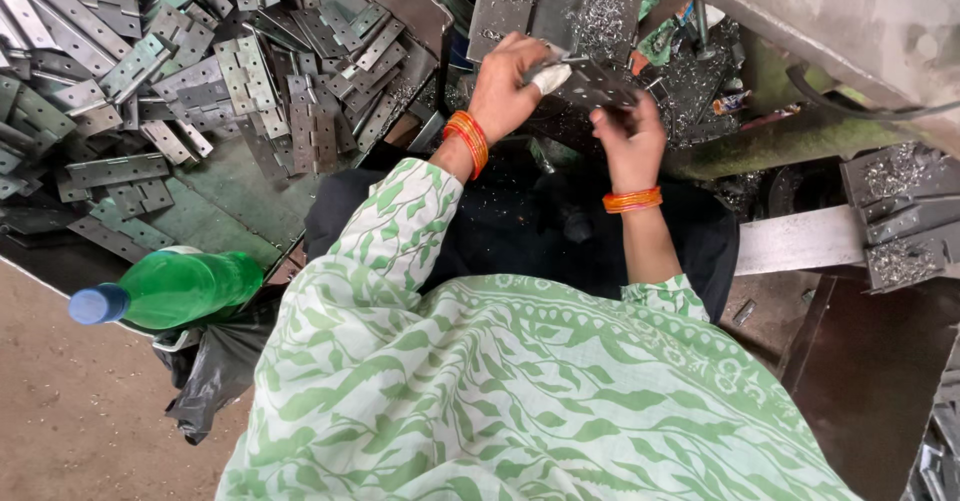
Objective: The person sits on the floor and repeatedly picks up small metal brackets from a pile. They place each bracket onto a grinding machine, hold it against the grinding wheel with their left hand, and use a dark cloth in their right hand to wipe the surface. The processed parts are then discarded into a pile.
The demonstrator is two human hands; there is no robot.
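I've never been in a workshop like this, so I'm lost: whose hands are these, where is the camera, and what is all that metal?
There is one picture, taken by a camera on the person's head, looking down over their green-and-white patterned clothing. Both hands are their own. The left hand, which has a white wrapping on one finger, and the right hand grip a flat dark metal plate with holes in it. Each wrist wears orange bangles. To the left lies a big heap of grey metal hinges. Curly metal shavings cover the machine bed ahead. A green plastic bottle with a blue cap lies at lower left.
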